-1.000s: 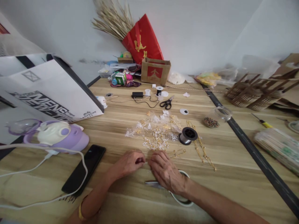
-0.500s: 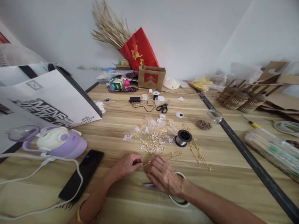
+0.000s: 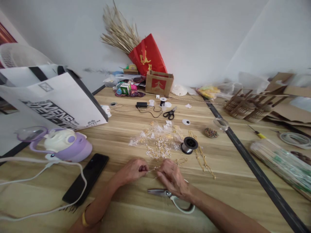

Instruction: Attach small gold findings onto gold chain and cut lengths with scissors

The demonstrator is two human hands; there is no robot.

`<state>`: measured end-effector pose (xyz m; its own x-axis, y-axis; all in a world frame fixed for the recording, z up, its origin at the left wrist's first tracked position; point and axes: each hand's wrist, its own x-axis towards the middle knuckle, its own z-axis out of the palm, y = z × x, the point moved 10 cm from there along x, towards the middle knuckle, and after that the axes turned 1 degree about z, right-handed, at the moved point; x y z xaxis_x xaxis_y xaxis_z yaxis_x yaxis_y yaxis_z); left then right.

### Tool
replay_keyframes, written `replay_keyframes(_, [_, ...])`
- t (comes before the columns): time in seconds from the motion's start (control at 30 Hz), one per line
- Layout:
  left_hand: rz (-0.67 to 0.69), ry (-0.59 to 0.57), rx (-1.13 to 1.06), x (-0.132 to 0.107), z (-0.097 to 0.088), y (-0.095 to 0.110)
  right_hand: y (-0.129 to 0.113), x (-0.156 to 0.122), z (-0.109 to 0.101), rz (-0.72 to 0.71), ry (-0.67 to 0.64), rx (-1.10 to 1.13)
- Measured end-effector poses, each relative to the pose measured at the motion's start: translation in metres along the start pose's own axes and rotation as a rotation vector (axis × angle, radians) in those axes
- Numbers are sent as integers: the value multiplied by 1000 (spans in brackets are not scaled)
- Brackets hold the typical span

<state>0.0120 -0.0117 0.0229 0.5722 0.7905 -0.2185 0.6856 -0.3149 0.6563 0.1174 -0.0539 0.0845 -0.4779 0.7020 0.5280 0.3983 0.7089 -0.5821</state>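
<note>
Between my two hands a thin beaded chain (image 3: 152,170) is stretched just above the table. My left hand (image 3: 134,169) pinches one end of it, fingers curled together. My right hand (image 3: 172,177) grips it farther along, and a gold part of the chain trails out beyond the knuckles. White-handled scissors (image 3: 181,204) lie under and in front of my right wrist, partly covered by it. Just past my hands is a spread of small gold and clear beads (image 3: 160,147) on plastic bags. A spool of wire (image 3: 189,145) and a longer gold chain (image 3: 204,158) lie to the right.
A black phone (image 3: 85,179) and a purple-and-white bottle (image 3: 65,145) with a white cable (image 3: 84,181) are at left, by a large white bag (image 3: 60,100). Black scissors (image 3: 170,113) lie farther back. Wrapped sticks (image 3: 279,161) and a bead dish (image 3: 211,132) are at right.
My right hand has lifted and turned a little, uncovering more of the white-handled scissors. The chain now shows stretched between both hands. The camera view has shifted slightly.
</note>
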Motion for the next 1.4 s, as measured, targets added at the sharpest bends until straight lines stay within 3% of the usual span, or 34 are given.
replay_keyframes(0.27, [10,-4,20,2,4,-6,10,-3,2,48,12,27])
replay_keyframes(0.83, [53,16,71,1,3,-1,26,-3,-2,188,46,108])
replay_keyframes(1.1, [38,-4,67,1,1,2,30,-5,-1,188,45,108])
replay_keyframes(1.23, [40,-4,65,0,0,4,22,-4,-1,137,28,72])
replay_keyframes(1.4, [55,-2,83,-1,-1,8,0,-4,13,-51,-99,-80])
